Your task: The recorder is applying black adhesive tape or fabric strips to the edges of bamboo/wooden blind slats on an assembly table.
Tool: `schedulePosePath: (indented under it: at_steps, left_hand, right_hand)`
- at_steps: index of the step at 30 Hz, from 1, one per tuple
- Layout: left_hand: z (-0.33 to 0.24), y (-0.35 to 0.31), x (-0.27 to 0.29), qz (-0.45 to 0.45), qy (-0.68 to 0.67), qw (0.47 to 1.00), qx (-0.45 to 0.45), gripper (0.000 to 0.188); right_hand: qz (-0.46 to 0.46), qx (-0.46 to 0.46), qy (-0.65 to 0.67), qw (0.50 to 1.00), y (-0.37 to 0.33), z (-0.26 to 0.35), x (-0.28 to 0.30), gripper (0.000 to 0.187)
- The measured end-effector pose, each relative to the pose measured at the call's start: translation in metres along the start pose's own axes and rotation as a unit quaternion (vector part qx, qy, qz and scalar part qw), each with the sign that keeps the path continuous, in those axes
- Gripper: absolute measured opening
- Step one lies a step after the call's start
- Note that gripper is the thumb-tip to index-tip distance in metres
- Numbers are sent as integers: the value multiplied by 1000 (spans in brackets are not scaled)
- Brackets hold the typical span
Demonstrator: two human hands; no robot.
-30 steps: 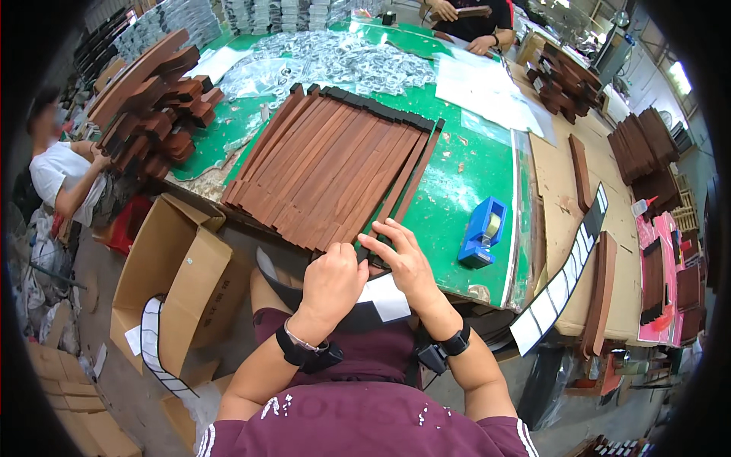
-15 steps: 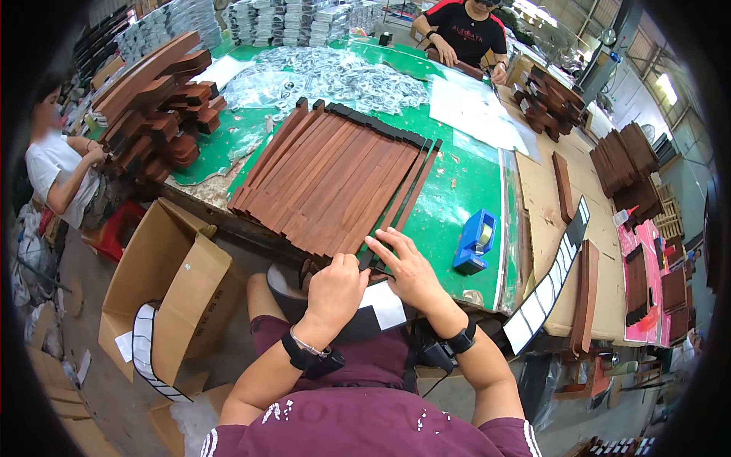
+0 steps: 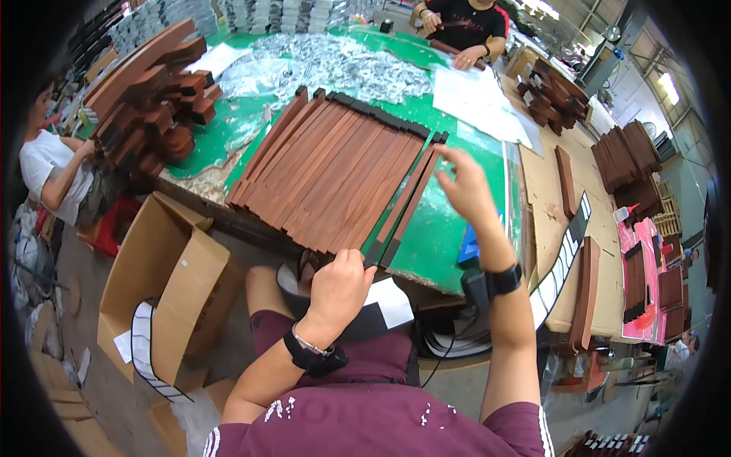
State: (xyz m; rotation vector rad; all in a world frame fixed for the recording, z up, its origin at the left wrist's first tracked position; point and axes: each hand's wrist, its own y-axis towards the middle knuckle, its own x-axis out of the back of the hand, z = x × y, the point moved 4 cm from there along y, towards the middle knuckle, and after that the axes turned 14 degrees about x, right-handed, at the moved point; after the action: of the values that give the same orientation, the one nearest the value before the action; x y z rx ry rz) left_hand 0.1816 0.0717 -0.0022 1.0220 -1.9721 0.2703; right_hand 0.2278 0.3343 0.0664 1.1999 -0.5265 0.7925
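- Smooth, grained, reddish-brown wooden slats (image 3: 335, 175) with black far ends, laid side by side in a slightly fanned row on the glossy, scuffed green desk (image 3: 434, 263).
- Just right of the row, two slim loose slats (image 3: 413, 206) with dark ends, narrowly apart.
- At the row's near edge, left hand (image 3: 340, 289) with fingers curled in; cannot tell whether gripping anything.
- Right of the row, right hand (image 3: 463, 183) open, fingertips by the loose slats' far ends.
- On the row's near side, in the lap, curved black strip (image 3: 362, 324) bearing a white patch.
- Right of the row, blue tape dispenser (image 3: 469, 247), partly blocked by the right forearm.
- Beyond the row, crinkled, shiny clear packets (image 3: 327, 65).
- Left of the row, stacked wooden pieces (image 3: 152, 107); nearer, open cardboard box (image 3: 198, 278).
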Motion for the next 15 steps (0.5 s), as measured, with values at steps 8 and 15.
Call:
schedulePosePath:
  at_steps: [8,15]
  left_hand:
    - [6,1,1,-7,-8,1000,3,27]
    - [9,4,0,-15,-23,1000,-8,22]
  right_hand:
    - [206,-136,167,955,-23,56,-38,22]
    - [232,-97,47,967,-38,70,-64,51]
